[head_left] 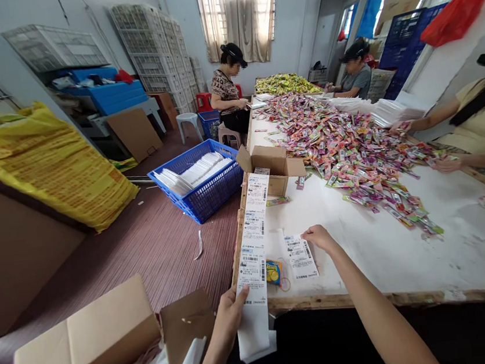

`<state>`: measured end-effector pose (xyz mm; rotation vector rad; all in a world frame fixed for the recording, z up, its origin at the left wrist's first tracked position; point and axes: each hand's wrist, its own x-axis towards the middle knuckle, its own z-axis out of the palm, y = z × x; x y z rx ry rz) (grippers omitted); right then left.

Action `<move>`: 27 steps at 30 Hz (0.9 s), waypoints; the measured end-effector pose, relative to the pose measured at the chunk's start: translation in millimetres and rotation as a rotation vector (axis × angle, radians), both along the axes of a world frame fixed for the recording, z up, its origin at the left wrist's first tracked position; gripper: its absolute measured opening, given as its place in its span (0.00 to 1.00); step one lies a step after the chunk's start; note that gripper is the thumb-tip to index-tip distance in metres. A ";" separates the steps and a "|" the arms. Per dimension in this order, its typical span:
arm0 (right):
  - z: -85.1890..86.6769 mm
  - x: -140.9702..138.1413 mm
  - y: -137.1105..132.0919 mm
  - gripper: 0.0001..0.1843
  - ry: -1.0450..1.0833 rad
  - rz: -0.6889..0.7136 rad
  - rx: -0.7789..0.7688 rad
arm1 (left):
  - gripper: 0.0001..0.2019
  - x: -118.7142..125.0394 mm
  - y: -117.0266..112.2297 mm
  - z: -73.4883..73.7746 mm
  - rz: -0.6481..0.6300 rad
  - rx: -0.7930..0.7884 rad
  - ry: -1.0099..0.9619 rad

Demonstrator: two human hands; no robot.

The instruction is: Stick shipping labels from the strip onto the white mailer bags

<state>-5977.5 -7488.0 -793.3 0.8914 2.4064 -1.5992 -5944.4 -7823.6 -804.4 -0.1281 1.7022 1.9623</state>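
Observation:
A long strip of printed shipping labels (252, 227) runs down from a small open cardboard box (276, 187) along the table's left edge. My left hand (233, 311) pinches this strip near its lower end, thumb on top, and its backing paper hangs below. To the right, a single shipping label (301, 260) lies against the white table. My right hand (319, 237) grips that label's upper right corner between thumb and fingers. Between the two, a small blue and yellow snack packet (273, 272) rests beside a rubber band (284, 284).
A large heap of small colourful packets (343, 141) covers the table's middle, with yellow packets (286, 83) behind. Several people sit around it. On the floor at left stand a blue basket (209, 197) of white envelopes, an open carton (90, 345) and a yellow sack (43, 164).

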 end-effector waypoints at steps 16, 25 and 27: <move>99.0 87.6 8.4 0.17 0.521 0.145 -0.513 | 0.31 1.5 3.9 11.0 -0.001 -0.031 0.008; 83.8 124.1 -31.1 0.19 0.505 -0.006 -0.630 | 0.28 22.8 10.2 68.3 0.092 -0.491 0.551; 82.4 125.0 -44.3 0.19 0.466 0.003 -0.645 | 0.25 29.3 17.7 85.8 0.060 -0.510 0.667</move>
